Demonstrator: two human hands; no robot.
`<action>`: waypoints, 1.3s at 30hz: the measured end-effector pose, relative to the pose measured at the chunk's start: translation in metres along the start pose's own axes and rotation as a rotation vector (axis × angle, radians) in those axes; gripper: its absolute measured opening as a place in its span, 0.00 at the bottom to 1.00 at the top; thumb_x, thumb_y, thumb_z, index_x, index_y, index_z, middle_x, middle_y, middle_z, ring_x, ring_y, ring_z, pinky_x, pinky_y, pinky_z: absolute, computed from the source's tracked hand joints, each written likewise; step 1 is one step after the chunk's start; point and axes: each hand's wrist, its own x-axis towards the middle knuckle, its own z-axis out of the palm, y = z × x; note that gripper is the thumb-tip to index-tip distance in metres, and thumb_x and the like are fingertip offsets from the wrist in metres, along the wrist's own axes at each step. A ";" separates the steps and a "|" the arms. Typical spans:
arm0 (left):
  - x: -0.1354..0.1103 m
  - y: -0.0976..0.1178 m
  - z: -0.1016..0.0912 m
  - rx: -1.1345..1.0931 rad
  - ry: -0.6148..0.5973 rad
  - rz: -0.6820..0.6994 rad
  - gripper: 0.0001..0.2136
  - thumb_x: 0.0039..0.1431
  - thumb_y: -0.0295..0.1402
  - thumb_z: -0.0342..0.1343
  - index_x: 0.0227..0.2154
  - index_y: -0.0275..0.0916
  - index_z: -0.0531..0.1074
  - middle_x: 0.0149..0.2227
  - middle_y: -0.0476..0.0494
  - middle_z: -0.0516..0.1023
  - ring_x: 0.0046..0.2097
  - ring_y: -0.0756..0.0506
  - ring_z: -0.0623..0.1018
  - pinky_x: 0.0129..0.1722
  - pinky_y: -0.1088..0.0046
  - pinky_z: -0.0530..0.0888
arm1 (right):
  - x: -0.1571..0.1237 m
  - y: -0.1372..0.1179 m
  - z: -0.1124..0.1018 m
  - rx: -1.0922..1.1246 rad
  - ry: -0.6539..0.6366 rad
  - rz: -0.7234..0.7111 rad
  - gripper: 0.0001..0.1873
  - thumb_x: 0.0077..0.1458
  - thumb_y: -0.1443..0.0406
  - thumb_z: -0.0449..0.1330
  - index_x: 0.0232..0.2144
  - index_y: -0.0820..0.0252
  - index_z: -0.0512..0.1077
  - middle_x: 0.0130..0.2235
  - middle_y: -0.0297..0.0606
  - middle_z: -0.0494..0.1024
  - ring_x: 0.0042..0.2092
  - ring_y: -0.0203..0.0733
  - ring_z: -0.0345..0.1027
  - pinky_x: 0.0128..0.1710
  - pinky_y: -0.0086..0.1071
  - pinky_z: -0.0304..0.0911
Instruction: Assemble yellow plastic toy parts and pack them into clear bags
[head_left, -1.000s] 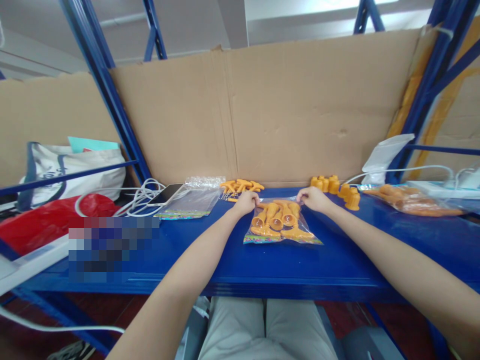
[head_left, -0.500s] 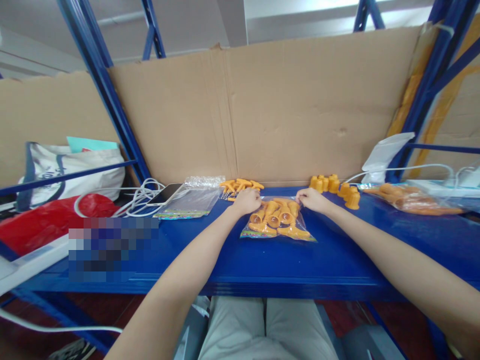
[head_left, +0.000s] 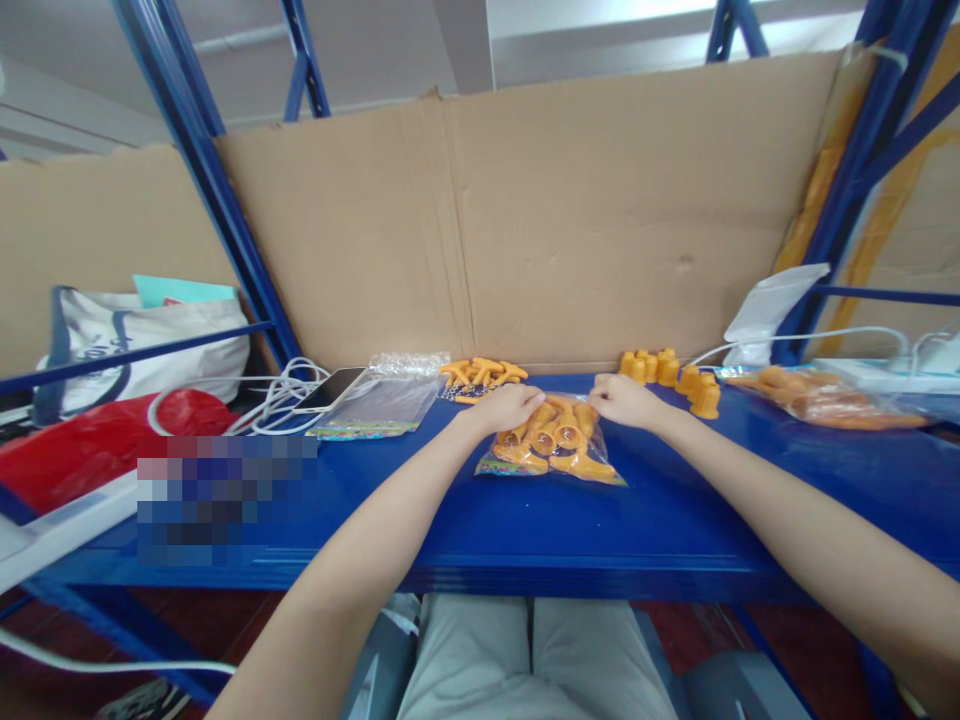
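Where the blue shelf point(head_left: 570, 530) runs off to the far L, I've got a white cloth bag point(head_left: 161, 345) w/ a turquoise sheet point(head_left: 184, 290) poking out its top, and a red plastic bag point(head_left: 97, 450) in front of it. Next, moving R, loose loops of white cable point(head_left: 281, 398), then a phone point(head_left: 336, 388) lying flat, its R end at a flat clear bag point(head_left: 382, 408) w/ a coloured strip along the near edge. Then a small pile of orange T-shaped pcs point(head_left: 484, 371) by the cardboard wall point(head_left: 600, 220); the tiny bits beside it are too small for me to ID. L hand point(head_left: 506, 408) is just nearer than that pile, fingers mostly curled in, fingertips pinching the far L edge of the filled clear bag point(head_left: 496, 467). That bag lies mid-shelf, betw. both hands, patterned strip toward the wearer, w/ orange pcs point(head_left: 568, 437) inside, some w/ round open ends facing front. R hand point(head_left: 621, 402) is curled nearly closed too, pinching the bag's far R corner. Beyond it, approx. a row of orange cup-shaped pcs point(head_left: 705, 398), then another full clear bag point(head_left: 844, 400) of orange pcs at far R, w/ a whitish pouch point(head_left: 772, 312) upright behind.
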 end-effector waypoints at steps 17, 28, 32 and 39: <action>-0.001 0.011 0.005 0.037 -0.136 0.042 0.26 0.68 0.46 0.31 0.59 0.43 0.64 0.62 0.47 0.66 0.62 0.44 0.66 0.60 0.66 0.62 | -0.003 -0.022 0.007 -0.043 -0.011 -0.190 0.15 0.55 0.67 0.49 0.31 0.60 0.77 0.36 0.41 0.81 0.40 0.44 0.72 0.41 0.34 0.58; -0.002 0.015 0.009 0.029 -0.001 -0.016 0.23 0.68 0.43 0.38 0.42 0.38 0.77 0.46 0.41 0.80 0.50 0.42 0.78 0.51 0.66 0.71 | 0.008 0.018 0.008 0.860 0.224 0.443 0.10 0.53 0.70 0.53 0.26 0.62 0.74 0.27 0.39 0.77 0.28 0.36 0.68 0.32 0.30 0.65; -0.002 0.017 0.012 0.009 0.009 0.057 0.22 0.68 0.41 0.38 0.43 0.39 0.77 0.46 0.42 0.80 0.49 0.43 0.77 0.51 0.67 0.71 | 0.004 0.017 0.008 1.148 -0.114 0.636 0.11 0.59 0.67 0.55 0.26 0.63 0.72 0.27 0.42 0.76 0.28 0.35 0.68 0.32 0.29 0.67; -0.003 0.020 0.018 0.035 0.109 0.175 0.21 0.69 0.37 0.38 0.42 0.35 0.77 0.48 0.39 0.78 0.51 0.43 0.76 0.53 0.66 0.70 | 0.003 0.023 0.006 1.333 -0.396 0.677 0.13 0.63 0.64 0.52 0.30 0.64 0.73 0.30 0.41 0.79 0.30 0.36 0.71 0.34 0.28 0.68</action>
